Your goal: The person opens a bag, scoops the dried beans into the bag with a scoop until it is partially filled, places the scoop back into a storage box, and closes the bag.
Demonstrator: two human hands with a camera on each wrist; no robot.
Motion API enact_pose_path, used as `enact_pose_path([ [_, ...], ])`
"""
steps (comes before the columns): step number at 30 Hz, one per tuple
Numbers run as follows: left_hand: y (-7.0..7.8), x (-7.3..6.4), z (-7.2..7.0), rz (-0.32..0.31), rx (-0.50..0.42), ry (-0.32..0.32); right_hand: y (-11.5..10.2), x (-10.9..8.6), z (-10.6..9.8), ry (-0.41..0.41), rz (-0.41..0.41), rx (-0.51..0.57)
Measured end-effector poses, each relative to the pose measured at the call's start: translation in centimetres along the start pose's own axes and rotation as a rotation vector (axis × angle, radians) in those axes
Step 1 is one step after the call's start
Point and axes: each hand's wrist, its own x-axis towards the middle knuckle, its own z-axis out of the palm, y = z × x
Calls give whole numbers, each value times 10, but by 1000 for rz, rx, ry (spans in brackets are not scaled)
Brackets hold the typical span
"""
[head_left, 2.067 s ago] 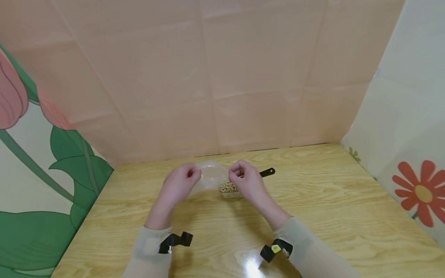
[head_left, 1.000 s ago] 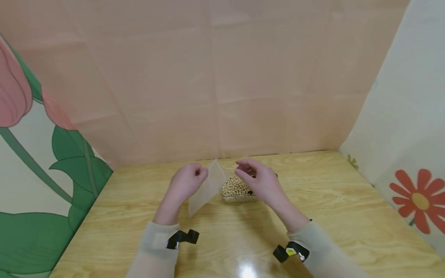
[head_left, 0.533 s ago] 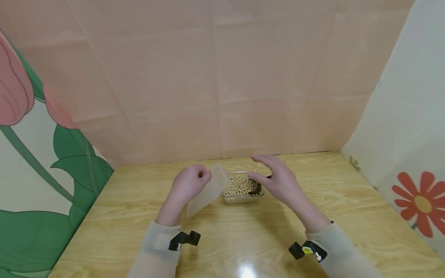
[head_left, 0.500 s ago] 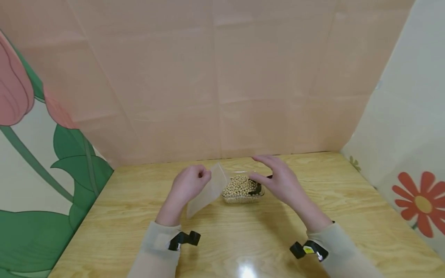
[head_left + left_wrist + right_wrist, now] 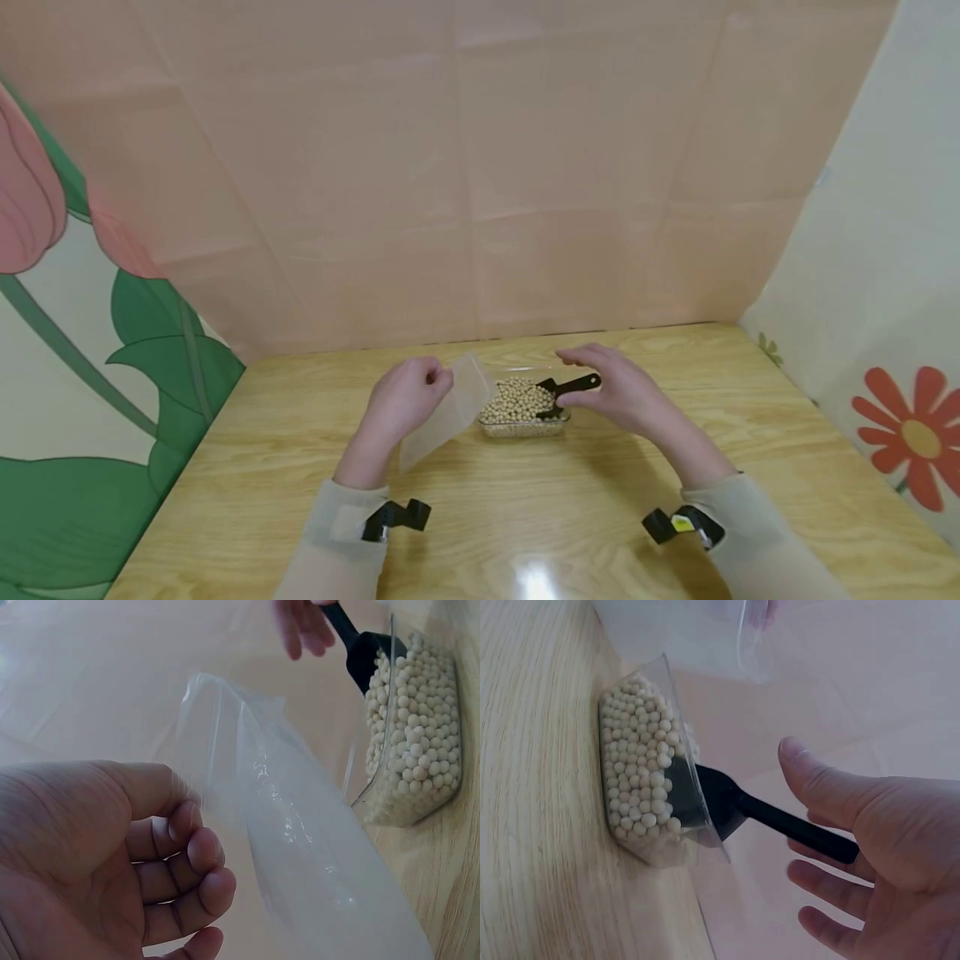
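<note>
My left hand [image 5: 401, 402] pinches the edge of a clear plastic bag [image 5: 315, 855] between thumb and index finger. The bag's mouth gapes a little and it hangs beside a clear plastic box [image 5: 525, 431]. Small round cream-coloured balls [image 5: 637, 757] fill that box. A black scoop [image 5: 780, 821] has its blade sunk in them, its handle slanting up over the right rim. Around the handle's end my right hand [image 5: 622, 392] is spread, thumb apart from the other fingers. In the right wrist view the handle's tip overlaps the fingers near the palm.
The wood-grain table [image 5: 480, 508] runs back to a pink sheet [image 5: 465, 183] hung behind it. A wall with a red flower [image 5: 911, 429] stands on the right, and one with painted green leaves [image 5: 150, 333] on the left.
My right hand has let go of the bag and moved right, past the box to the scoop's handle. My left hand still holds the bag, which now hangs down on the box's left.
</note>
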Motion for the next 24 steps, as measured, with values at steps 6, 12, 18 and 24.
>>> enact_pose_path([
  [6, 0, 0, 1, -6, 0, -4, 7, 2, 4, -11, 9, -2],
  [12, 0, -1, 1, -14, -4, -3, 10, 2, 9, -37, 67, -36],
  [18, 1, -1, 1, -13, 4, 0, 11, 2, 10, -36, 95, -66],
  [24, 2, -1, 2, -6, 6, -1, 9, 1, 9, -17, 101, -86],
])
